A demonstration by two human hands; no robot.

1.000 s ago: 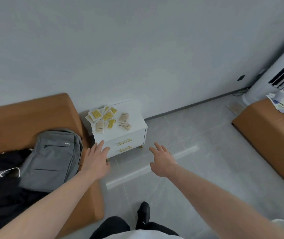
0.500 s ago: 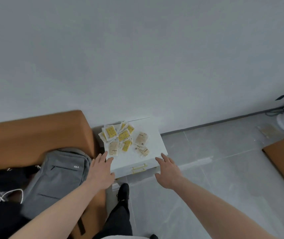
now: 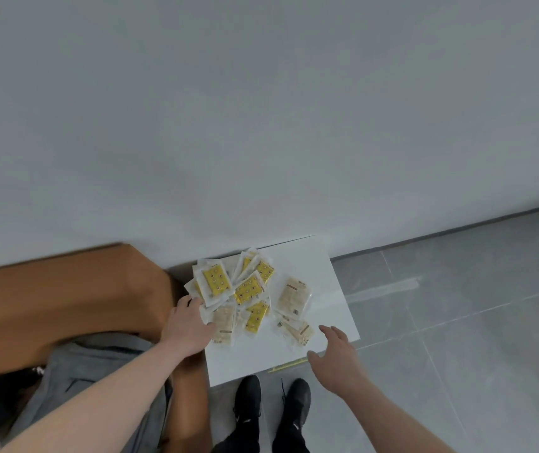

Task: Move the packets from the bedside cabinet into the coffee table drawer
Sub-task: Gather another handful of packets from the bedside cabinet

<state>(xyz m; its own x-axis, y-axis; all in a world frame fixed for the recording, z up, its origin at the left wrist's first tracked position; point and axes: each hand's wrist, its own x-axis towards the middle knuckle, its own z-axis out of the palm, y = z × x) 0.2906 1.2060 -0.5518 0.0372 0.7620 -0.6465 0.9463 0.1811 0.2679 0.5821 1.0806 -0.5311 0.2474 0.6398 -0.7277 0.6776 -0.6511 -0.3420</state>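
- A loose heap of small clear plastic packets (image 3: 250,289), some with yellow contents and some beige, lies on the flat white top of the bedside cabinet (image 3: 310,256), toward its left and back part.
- The left hand (image 3: 188,325) reaches in at the heap's left edge; its fingertips touch the nearest packets, but whether they pinch any cannot be told.
- The right hand (image 3: 335,353) hovers over the cabinet's front right corner, fingers straight and spread, holding nothing, just beside a beige packet (image 3: 297,331) at the near right of the heap.
- The heap lies between the two hands.
- An orange-brown sofa (image 3: 65,289) stands left of the cabinet, with a grey backpack (image 3: 98,371) on it.
- Two black shoes (image 3: 271,400) stand on the grey tiled floor (image 3: 457,322) before the cabinet.
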